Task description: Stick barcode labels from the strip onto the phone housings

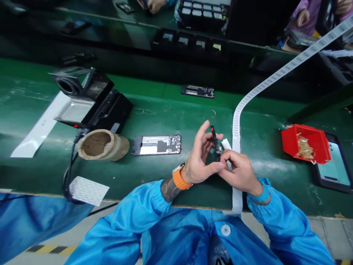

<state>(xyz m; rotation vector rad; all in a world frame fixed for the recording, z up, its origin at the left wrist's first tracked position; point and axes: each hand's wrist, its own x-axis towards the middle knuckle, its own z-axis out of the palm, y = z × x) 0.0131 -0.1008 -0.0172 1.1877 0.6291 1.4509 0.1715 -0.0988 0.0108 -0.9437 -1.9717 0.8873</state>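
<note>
My left hand [197, 158], with an orange-banded watch on its wrist, holds an opened phone [214, 137] on edge, thumb on one side and fingers on the other. The phone is dark and thin from this angle, with a red spot at its far end. My right hand [239, 171] is closed in a pinch at the phone's near end; what lies between those fingertips is hidden. Just beyond the right knuckles shows a small white piece [226, 144]. Another opened phone [157, 144] lies left of my hands, its inner parts facing up.
A long label strip [236, 129] runs over the bench past my right hand. Rubber bands fill a red bin [325, 147] at right, beside a boxed phone [335, 165]. Left are a cardboard tube [121, 147] and black device [110, 110]. A third opened phone [198, 91] lies farther back.
</note>
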